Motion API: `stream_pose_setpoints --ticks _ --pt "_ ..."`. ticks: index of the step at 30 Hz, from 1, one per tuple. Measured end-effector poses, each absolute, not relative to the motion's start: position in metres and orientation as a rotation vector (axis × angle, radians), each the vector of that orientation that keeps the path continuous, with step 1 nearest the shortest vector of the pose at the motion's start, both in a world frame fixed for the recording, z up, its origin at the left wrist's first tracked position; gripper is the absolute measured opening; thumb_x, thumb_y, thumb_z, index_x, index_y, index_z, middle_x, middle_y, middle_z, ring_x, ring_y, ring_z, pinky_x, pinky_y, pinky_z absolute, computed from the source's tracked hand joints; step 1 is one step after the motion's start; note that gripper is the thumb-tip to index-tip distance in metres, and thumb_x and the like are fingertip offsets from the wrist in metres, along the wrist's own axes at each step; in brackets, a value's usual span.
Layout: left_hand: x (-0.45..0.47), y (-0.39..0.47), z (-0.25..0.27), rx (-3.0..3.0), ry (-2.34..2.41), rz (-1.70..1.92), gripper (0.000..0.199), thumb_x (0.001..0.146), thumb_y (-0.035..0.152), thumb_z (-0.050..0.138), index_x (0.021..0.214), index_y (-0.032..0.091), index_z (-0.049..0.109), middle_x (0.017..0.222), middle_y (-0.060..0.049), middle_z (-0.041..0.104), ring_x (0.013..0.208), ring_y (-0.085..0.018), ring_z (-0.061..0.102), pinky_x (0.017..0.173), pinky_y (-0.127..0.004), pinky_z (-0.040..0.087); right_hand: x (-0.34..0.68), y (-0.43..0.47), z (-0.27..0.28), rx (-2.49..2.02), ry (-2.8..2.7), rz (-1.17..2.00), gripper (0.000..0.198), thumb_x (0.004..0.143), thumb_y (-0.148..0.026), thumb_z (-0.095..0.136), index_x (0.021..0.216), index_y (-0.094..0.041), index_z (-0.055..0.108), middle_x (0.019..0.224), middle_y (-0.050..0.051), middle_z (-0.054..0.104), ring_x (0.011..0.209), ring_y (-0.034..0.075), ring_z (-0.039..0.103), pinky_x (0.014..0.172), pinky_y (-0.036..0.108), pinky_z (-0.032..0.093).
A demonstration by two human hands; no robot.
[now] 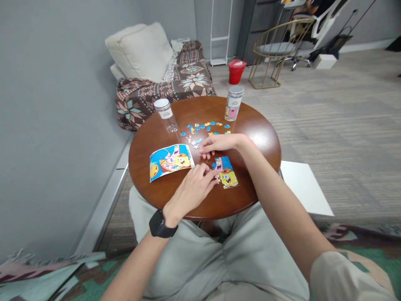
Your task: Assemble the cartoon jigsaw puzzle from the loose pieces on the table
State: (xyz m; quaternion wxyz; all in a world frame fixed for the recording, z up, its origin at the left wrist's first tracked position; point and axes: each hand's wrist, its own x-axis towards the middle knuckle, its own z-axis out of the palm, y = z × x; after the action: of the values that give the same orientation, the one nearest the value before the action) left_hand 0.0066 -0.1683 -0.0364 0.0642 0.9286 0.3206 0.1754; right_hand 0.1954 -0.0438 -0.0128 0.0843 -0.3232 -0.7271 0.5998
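My left hand [198,180] lies at the left edge of a partly joined jigsaw puzzle [229,177], which shows a yellow and a pink cartoon figure on blue. Its thumb and index finger close around a puzzle piece [217,180] at that edge. Above it, my right hand [218,144] hovers low over the table, fingers loosely curled downward and apart, with no piece visible in them. Several loose puzzle pieces [196,142] are scattered just beyond it. A printed reference picture [171,161] with curling edges lies left of my hands.
On the round wooden table [144,138] stand a clear lidded jar [166,116] at back left and a labelled jar [234,104] at back right. Beyond are a patterned sofa [188,75], a red bin [236,72], a gold chair [272,50] and a seated person.
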Motion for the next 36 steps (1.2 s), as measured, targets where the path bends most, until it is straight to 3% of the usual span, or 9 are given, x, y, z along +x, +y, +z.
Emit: stream_pose_setpoints --ticks 5,9,15,21,26,36 --pt "0.0071 -0.1695 -0.036 2.838 0.977 0.529 0.024 0.098 0.026 0.048 0.119 0.019 0.058 0.096 -0.006 0.056 0.086 -0.019 0.054 0.078 -0.035 0.05 0.1959 -0.0444 -0.0128 -0.981 -2.164 1.774 0.031 0.081 -0.047 0.069 0.084 -0.015 0.069 0.082 0.003 0.071 0.073 0.013 0.061 0.066 0.026 0.044" --pt "0.0032 -0.1728 -0.0354 2.929 0.906 0.585 0.02 0.098 0.02 0.046 0.108 0.018 0.063 0.092 -0.006 0.06 0.083 -0.018 0.057 0.073 -0.033 0.05 0.1951 -0.0443 -0.0136 -0.977 -2.15 1.788 0.032 0.081 -0.047 0.07 0.084 -0.015 0.068 0.08 0.004 0.071 0.074 0.013 0.062 0.065 0.025 0.043" --pt "-0.0006 -0.1767 -0.0335 2.972 0.63 0.658 0.019 0.095 0.014 0.05 0.102 0.017 0.067 0.111 -0.008 0.069 0.113 -0.019 0.062 0.087 -0.033 0.052 0.1946 -0.0428 -0.0137 -0.971 -2.151 1.809 0.031 0.081 -0.045 0.071 0.086 -0.014 0.069 0.084 0.005 0.072 0.074 0.013 0.061 0.065 0.025 0.044" --pt "0.002 -0.1769 -0.0326 2.989 0.672 0.651 0.022 0.096 0.018 0.048 0.101 0.015 0.069 0.103 -0.008 0.073 0.102 -0.019 0.066 0.079 -0.034 0.053 0.195 -0.0425 -0.0148 -0.961 -2.166 1.791 0.03 0.083 -0.044 0.069 0.087 -0.014 0.069 0.083 0.005 0.073 0.076 0.013 0.063 0.066 0.025 0.044" --pt "0.0023 -0.1767 -0.0336 3.028 0.63 0.715 0.019 0.096 0.017 0.049 0.101 0.014 0.067 0.109 -0.007 0.073 0.11 -0.02 0.064 0.082 -0.033 0.05 0.1956 -0.0417 -0.0159 -0.958 -2.181 1.774 0.031 0.084 -0.045 0.067 0.087 -0.014 0.069 0.083 0.005 0.072 0.076 0.014 0.063 0.064 0.024 0.043" --pt "0.0021 -0.1775 -0.0315 3.058 0.649 0.684 0.017 0.095 0.016 0.051 0.097 0.015 0.068 0.103 -0.006 0.072 0.099 -0.019 0.065 0.077 -0.033 0.045 0.1953 -0.0418 -0.0154 -0.963 -2.166 1.77 0.027 0.083 -0.041 0.069 0.085 -0.014 0.069 0.078 0.004 0.071 0.073 0.013 0.063 0.063 0.023 0.043"
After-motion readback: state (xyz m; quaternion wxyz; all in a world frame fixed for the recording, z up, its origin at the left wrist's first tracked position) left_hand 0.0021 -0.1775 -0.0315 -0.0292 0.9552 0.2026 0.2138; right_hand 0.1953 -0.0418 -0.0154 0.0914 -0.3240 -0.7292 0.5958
